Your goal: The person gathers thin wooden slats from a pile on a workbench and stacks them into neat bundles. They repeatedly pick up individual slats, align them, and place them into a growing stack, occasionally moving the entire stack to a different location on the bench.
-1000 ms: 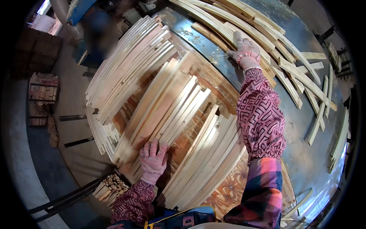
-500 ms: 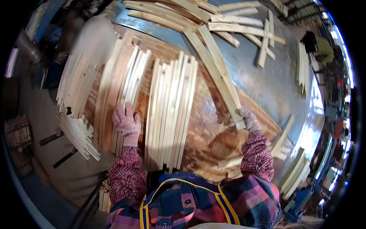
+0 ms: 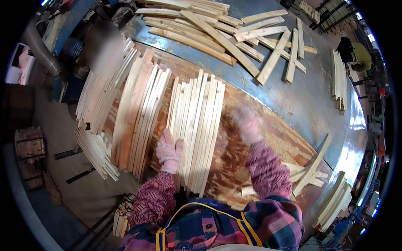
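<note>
My left hand (image 3: 168, 152), in a pale pink work glove, lies at the left edge of a row of light wooden strips (image 3: 196, 125). Its fingers point away from me with the thumb apart, and it grips nothing that I can see. To the right of that row, my right hand (image 3: 248, 123), gloved alike, is over the stained brown board (image 3: 234, 163). Motion smears its fingers, and no strip shows in it. Left of my left hand stands another bundle of strips (image 3: 142, 113), some of them pinker.
Loose wooden strips (image 3: 217, 37) lie crisscrossed on the grey metal table (image 3: 310, 104) at the far side. Short offcuts (image 3: 307, 171) sit at the right. More strips (image 3: 94, 100) are stacked at the left, near a blurred person (image 3: 104, 48).
My right hand has let go of the long strips it held and moved left. A long strip now lies across the far pile. My left hand has shifted right, from one bundle to another.
</note>
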Available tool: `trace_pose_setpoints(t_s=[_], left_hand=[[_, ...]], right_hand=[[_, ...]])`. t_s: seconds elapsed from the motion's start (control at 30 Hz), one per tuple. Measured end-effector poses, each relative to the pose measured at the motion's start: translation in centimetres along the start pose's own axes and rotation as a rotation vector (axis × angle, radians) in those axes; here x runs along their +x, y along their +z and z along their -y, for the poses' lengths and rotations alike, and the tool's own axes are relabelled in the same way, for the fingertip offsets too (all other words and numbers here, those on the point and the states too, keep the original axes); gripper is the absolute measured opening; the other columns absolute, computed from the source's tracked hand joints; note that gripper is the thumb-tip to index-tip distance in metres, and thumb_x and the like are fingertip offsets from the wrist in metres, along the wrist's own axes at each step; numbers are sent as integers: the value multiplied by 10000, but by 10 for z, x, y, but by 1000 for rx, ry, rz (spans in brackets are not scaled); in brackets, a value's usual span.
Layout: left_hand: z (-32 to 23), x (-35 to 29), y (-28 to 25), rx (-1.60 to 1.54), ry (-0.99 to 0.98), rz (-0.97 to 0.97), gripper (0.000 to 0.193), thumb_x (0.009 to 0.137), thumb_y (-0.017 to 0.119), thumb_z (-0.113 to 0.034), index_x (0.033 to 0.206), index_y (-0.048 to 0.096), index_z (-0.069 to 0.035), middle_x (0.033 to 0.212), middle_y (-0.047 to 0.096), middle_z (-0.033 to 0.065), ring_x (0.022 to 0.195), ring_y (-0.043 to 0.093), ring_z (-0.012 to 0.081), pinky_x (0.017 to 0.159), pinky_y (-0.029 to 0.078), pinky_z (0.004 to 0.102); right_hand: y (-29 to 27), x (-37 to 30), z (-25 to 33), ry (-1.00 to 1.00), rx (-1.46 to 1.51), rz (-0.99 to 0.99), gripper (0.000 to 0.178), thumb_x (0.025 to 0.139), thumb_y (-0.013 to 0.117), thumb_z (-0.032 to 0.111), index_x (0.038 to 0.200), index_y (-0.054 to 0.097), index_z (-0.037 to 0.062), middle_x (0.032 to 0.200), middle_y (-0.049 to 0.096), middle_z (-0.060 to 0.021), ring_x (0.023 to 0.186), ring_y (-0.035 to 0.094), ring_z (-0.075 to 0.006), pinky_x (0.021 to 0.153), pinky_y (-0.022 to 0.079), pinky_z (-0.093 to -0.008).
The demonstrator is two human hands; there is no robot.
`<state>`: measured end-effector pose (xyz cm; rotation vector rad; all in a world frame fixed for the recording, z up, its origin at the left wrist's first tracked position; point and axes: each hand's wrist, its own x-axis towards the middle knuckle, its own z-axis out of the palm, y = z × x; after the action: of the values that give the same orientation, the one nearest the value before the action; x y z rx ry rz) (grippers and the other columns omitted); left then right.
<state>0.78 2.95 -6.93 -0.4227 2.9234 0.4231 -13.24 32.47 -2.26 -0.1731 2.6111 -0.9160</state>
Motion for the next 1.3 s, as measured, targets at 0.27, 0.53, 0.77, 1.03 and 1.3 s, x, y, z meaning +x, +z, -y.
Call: trace_pose_setpoints(t_s=[0.27, 0.53, 0.77, 1.03, 1.3], left_hand=[[1, 2, 5, -115, 125, -111, 873, 840, 632, -469, 1492, 277, -11, 1289, 505, 267, 1106, 527, 433, 976, 429, 500], [-44, 59, -67, 102, 488, -440, 743, 829, 668, -422, 1428, 405, -71, 1380, 398, 242, 1272, 392, 431, 1035, 385, 522], [-67, 109, -163, 151, 439, -206, 341, 841, 666, -127, 1170, 604, -65, 1017, 609, 117, 896, 607, 290, 816, 503, 454], [98, 21, -17, -127, -3, -292, 542, 813, 737, -204, 1314, 552, -114, 936, 586, 136, 804, 619, 334, 666, 517, 422], [54, 47, -63, 348, -81, -147, 742, 715, 811, -285, 1379, 496, -184, 1160, 537, 171, 1020, 552, 356, 821, 496, 472]], right_hand=[[-101, 204, -48, 401, -579, -251, 541, 818, 609, 199, 1332, 475, 97, 1218, 644, -147, 1180, 599, -315, 991, 482, -408], [-85, 109, -53, -48, -575, -408, 480, 759, 665, 164, 1231, 608, 230, 1154, 639, -60, 1046, 627, -285, 969, 473, -418], [-71, 140, 15, -743, -648, -619, 590, 791, 654, 347, 1351, 509, 237, 1096, 590, -31, 1034, 576, -247, 941, 441, -398], [-43, 274, 31, 102, -605, -209, 831, 810, 682, 587, 1487, 352, 237, 1448, 482, -98, 1349, 444, -265, 1081, 392, -379], [-111, 210, -36, 250, 459, 274, 486, 880, 707, 347, 1235, 622, 26, 1043, 709, -131, 996, 689, -219, 859, 547, -289]])
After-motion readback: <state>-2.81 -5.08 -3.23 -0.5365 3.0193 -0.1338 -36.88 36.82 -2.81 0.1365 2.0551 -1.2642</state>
